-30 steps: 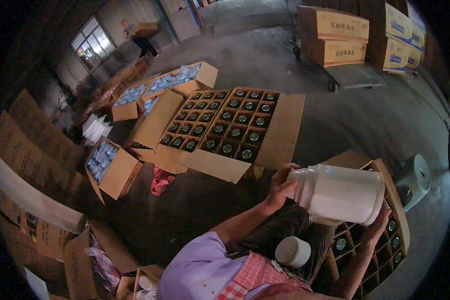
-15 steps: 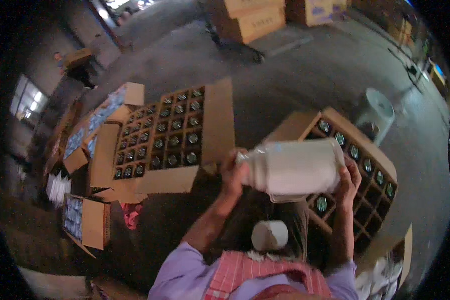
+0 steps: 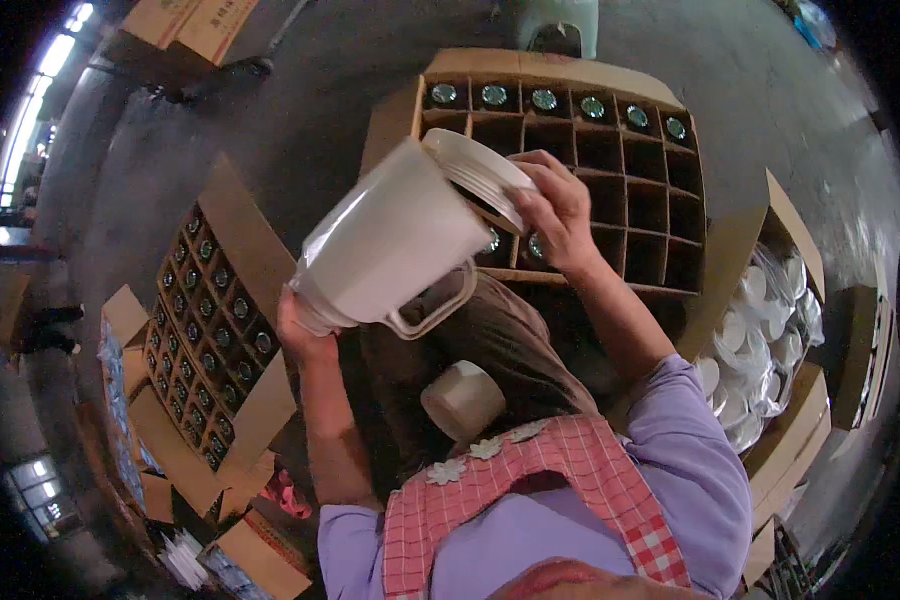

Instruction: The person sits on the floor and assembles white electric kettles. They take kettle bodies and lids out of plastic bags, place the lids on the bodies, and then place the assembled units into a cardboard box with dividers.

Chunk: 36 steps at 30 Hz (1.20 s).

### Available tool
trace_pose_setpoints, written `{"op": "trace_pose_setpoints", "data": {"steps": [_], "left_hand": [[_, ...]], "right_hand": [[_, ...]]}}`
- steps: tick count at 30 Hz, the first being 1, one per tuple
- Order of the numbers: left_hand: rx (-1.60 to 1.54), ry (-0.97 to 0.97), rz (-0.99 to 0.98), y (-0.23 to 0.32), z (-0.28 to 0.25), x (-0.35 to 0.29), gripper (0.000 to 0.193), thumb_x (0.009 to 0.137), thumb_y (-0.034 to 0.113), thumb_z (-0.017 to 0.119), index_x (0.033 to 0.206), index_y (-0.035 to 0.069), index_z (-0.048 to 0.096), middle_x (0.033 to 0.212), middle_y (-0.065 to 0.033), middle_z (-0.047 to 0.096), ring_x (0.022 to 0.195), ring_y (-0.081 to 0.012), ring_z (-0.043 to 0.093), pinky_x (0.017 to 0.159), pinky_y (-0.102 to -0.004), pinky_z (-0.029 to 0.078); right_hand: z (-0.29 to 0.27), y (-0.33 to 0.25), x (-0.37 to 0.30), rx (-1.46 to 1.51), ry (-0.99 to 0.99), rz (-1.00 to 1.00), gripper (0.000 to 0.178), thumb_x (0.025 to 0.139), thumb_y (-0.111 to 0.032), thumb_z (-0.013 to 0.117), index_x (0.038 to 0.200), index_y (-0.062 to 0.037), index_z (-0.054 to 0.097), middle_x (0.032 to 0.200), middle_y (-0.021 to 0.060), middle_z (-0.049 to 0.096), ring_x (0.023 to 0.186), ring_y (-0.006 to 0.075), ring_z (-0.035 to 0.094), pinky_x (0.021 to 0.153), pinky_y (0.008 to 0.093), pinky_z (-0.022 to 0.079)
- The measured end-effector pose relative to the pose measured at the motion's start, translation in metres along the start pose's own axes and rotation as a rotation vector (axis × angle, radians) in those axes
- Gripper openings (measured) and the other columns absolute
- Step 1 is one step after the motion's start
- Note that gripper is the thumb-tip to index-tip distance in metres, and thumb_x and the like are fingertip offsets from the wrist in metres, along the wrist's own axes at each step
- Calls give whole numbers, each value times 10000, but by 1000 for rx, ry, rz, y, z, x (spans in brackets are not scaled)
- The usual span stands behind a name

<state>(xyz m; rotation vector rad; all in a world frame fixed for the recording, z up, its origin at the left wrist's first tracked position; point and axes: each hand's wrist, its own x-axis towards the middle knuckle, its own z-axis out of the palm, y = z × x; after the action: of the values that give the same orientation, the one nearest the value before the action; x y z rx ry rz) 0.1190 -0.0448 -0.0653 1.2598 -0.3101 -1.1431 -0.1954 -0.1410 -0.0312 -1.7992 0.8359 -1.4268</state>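
My left hand (image 3: 308, 325) grips the narrower lower end of a white jug (image 3: 395, 235) with a side handle. The jug lies tilted in front of me, its wide mouth pointing up and to the right. In my right hand (image 3: 558, 210) is a round white lid (image 3: 478, 172) with ridged sides, held at an angle beside the jug's mouth. A gap shows between lid and jug on the lower side; at the upper edge they look very close, and I cannot tell if they touch. A white cup-shaped piece (image 3: 463, 400) rests on my lap.
Ahead stands a divided carton (image 3: 695, 200) with glass bottle tops in its far row and several bare compartments. A fuller bottle carton (image 3: 255, 205) is at left. Right of me, an open box (image 3: 785, 430) holds white pieces in plastic. A pale green stool (image 3: 580, 25) stands beyond.
The lid has come away from the jug's mouth at an angle in my right hand. The jug has tilted, showing its handle. My view has swung right.
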Motion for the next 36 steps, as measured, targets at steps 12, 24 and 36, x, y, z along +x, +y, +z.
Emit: {"op": "trace_pose_setpoints", "data": {"steps": [12, 24, 36], "left_hand": [[-78, 215, 94, -10, -52, 4, 444, 785, 495, 370, 1104, 214, 499, 964, -13, 566, 731, -223, 550, 374, -307, 302], [-96, 292, 18, 4, -51, -12, 442, 854, 452, 338, 1174, 185, 482, 1099, -24, 551, 948, -263, 552, 588, -452, 461], [-349, -351, 116, -4, -80, 5, 486, 861, 380, 408, 1166, 9, 484, 1127, -145, 540, 1013, -318, 526, 870, -454, 419]], "right_hand": [[-84, 163, -133, -1325, -115, 337, 462, 756, -122, 605, 1201, -163, 487, 1141, 128, 499, 1038, 315, 475, 874, 403, 410], [-29, 157, -113, -851, -544, 430, 660, 580, -293, 750, 1158, -103, 496, 1062, 151, 520, 1011, 351, 462, 812, 451, 446], [-97, -84, 31, 268, -658, 441, 807, 420, -163, 768, 1171, 0, 520, 999, 93, 584, 921, 170, 550, 824, 294, 436]]}}
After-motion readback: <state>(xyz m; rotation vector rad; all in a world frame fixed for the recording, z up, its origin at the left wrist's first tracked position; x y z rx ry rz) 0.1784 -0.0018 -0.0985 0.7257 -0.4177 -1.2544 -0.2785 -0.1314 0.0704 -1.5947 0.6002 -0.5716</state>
